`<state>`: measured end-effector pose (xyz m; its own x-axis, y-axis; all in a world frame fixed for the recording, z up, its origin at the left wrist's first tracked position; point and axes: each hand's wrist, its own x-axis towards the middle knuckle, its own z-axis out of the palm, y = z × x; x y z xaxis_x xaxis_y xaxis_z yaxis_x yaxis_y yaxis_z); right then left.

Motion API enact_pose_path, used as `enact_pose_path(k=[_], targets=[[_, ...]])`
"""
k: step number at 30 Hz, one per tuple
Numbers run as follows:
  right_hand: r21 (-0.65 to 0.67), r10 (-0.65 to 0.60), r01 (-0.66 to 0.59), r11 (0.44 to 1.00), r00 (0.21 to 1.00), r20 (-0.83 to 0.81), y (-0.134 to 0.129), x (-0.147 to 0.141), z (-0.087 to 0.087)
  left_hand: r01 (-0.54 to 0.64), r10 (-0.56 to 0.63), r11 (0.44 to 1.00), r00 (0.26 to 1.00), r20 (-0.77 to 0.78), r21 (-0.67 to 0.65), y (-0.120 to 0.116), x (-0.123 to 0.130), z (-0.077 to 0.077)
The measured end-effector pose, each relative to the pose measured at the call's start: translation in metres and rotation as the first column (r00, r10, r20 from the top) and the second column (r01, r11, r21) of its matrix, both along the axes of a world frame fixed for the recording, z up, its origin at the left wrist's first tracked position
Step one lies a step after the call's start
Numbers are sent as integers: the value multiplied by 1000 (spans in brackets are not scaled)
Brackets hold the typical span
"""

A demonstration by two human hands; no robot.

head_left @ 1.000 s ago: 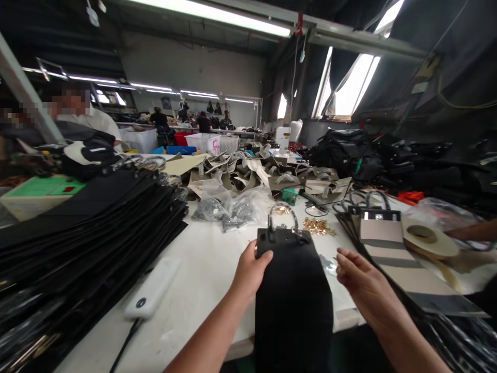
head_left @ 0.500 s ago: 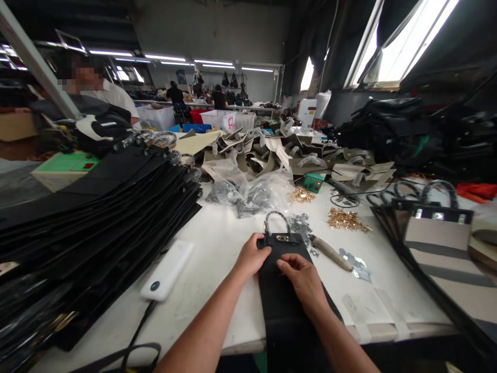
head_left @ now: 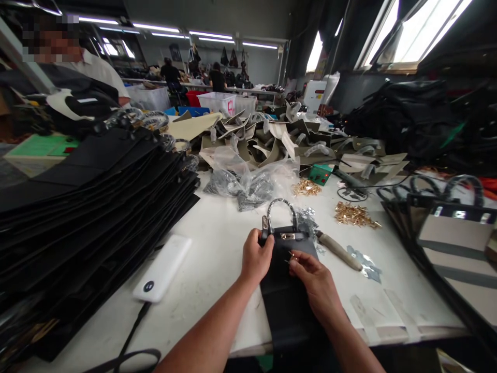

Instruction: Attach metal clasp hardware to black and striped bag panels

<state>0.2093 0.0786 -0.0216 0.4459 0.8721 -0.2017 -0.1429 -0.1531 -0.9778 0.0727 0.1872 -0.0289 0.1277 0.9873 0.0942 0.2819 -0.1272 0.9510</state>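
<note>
Probably to keep it steady, the left hand pinches the black bag panel at its upper left side, thumb on top; the panel lies across the near edge of the surface. The right hand closes its fingertips on a small metal piece, leaving its ends exposed. Gold-coloured fittings and a handled tool sit alongside, seemingly for easy reach.

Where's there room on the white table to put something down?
The white tabletop shows bare between the white rectangular device and the left hand, and between the tan-handled tool and striped beige-and-grey panels. It's crowded farther back: clear plastic bags, small gold metal pieces, heaped olive-grey panels.
</note>
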Motion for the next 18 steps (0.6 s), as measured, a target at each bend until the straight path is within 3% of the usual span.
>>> enact_pose_path(k=[5,7,11,15,18], targets=[[-9,-14,15,1000,1000,17,1,-4,1,-40,40,999,999,25,4,-5,-4,7],[-6,-23,23,1000,1000,20,1,-5,1,-45,64,991,987,150,-126,-3,-8,8],[13,-51,51,999,998,41,0,-6,-1,38,178,872,904,388,-488,1,-15,8],[0,-70,71,998,992,107,4,-8,3,198,134,808,855,501,-555,3,-16,12],[-3,-69,71,997,980,185,16,-12,13,246,146,777,825,546,-580,4,-16,17]])
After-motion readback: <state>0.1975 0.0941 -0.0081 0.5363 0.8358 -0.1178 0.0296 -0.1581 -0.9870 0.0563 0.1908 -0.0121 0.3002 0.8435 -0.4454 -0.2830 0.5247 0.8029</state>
